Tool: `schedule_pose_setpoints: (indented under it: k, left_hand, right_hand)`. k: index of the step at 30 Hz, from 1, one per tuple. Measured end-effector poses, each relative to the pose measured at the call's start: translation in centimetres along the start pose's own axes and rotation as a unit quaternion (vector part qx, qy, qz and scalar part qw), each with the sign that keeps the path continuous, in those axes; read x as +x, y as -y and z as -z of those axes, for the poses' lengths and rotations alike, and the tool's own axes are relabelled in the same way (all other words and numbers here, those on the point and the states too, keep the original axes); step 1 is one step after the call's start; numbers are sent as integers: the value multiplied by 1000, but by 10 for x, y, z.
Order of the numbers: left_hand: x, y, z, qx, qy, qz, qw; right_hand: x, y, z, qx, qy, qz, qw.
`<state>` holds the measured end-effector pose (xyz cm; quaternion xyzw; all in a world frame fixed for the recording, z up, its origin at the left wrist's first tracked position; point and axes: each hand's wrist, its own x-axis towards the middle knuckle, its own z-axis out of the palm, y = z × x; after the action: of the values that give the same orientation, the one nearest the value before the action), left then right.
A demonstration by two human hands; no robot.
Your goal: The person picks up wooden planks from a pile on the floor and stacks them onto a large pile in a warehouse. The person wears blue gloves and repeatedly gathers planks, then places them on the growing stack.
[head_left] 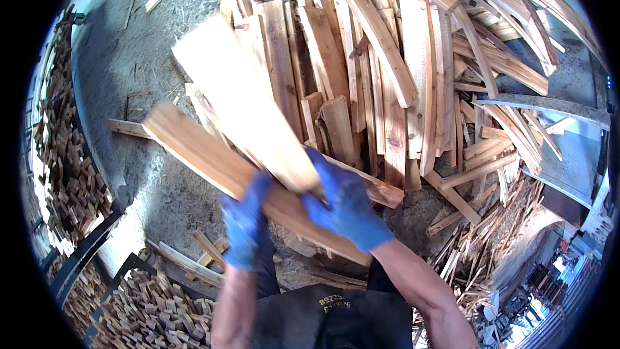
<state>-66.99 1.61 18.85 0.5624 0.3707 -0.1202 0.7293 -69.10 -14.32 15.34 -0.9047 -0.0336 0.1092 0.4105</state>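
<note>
Both of my hands wear blue gloves. My left hand [247,216] is closed round a long wooden plank [206,159], which slants from upper left to lower right in front of my body. My right hand [343,201] grips the near end of a wider wooden board [245,97], its thumb and fingers on either side of that end. This board is bleached by glare and lies partly over the plank. The far ends of both pieces are slightly blurred. Some left fingers are hidden behind the plank.
A large heap of planks [394,84] spreads ahead and to the right. Thin wood strips [478,239] pile up at lower right. Stacked short wood pieces [152,310] fill a dark-edged container at lower left, with more stacks [64,148] along the left. A loose strip [129,128] lies on the dusty floor.
</note>
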Motion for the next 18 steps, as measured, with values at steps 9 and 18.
schedule_pose_setpoints:
  k: [9, 18]
  left_hand:
    - [107, 52, 41, 149, 5, -166, 975]
    - [131, 151, 173, -115, -1, 82, 990]
  right_hand:
    - [-65, -67, -30, -235, 0, -105, 966]
    - [-98, 3, -186, 79, 43, -140, 986]
